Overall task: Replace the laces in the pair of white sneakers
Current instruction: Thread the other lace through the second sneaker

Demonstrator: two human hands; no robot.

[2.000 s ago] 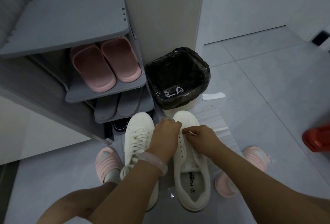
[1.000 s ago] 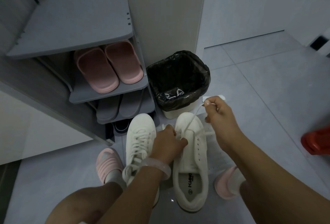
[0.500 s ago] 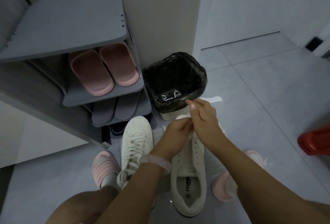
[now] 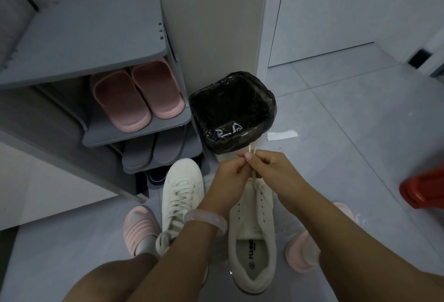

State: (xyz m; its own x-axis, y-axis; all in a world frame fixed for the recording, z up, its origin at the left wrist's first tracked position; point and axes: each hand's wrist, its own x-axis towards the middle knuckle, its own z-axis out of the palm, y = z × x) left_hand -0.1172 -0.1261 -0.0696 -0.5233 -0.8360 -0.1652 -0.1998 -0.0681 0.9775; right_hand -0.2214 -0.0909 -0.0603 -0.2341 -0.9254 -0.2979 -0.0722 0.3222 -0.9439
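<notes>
Above the right sneaker [image 4: 252, 229], our left hand [image 4: 228, 176] and right hand [image 4: 269, 167] together pinch two lace ends [image 4: 252, 151].

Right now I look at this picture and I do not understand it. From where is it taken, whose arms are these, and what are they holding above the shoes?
There is no machine here. A person wears a camera on the head, and it looks down at their own two arms, so you see what they see. The left hand and the right hand meet in the middle; their fingers pinch the two ends of a white lace, which runs down to the right sneaker. That sneaker shows bare eyelets. The left sneaker is fully laced. Both stand on the grey floor. Behind them are a bin with a black bag and a grey shoe rack holding pink slippers. The person's feet wear pink sandals.
</notes>
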